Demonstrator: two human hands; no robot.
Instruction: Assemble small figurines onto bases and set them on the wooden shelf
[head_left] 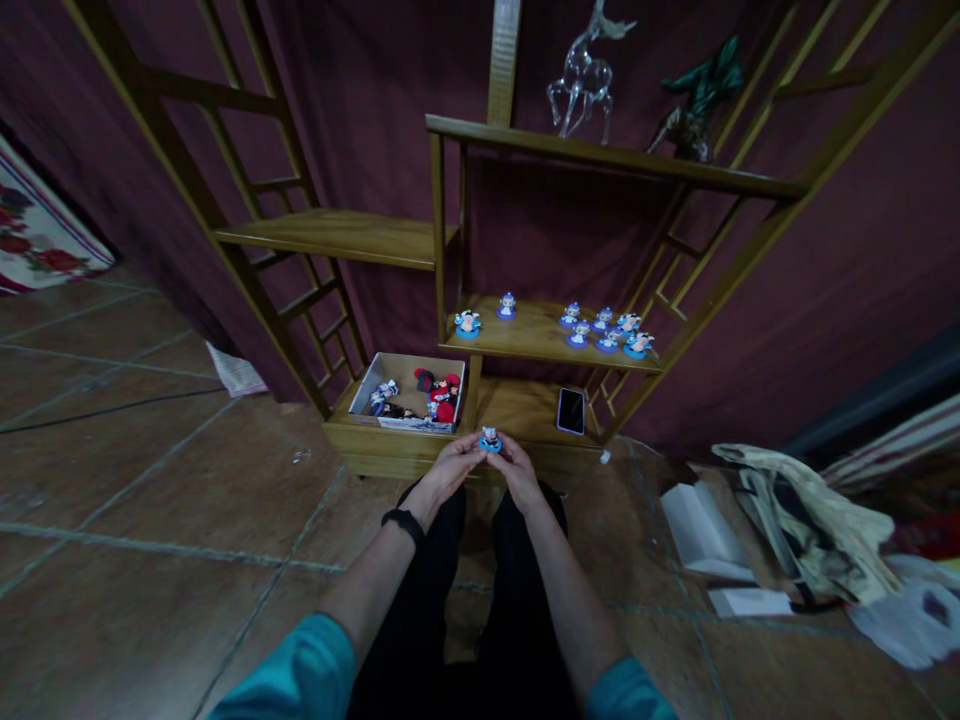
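Note:
Between my fingertips, just above my knees, is a small figurine (pixel 490 438) with a pale body and a round blue base. My left hand (pixel 456 465) pinches it from one side, a dark band on that wrist. From the other side my right hand (pixel 516 470) grips the same figurine. Beyond my hands, a cardboard box (pixel 405 370) on the low shelf holds more small figures with red, black and white parts. On the shelf above stand several little figurines, among them a purple one (pixel 507 306) and a blue-based one (pixel 467 324) at the left.
A phone (pixel 571 411) lies on the low shelf at right. The wooden shelving unit (pixel 330 235) carries a clear glass deer (pixel 583 80) and a dark green statue (pixel 701 95) on top. Cloth (pixel 810 510), a white box (pixel 705 530) and a plastic bag (pixel 911 610) are on the floor at right.

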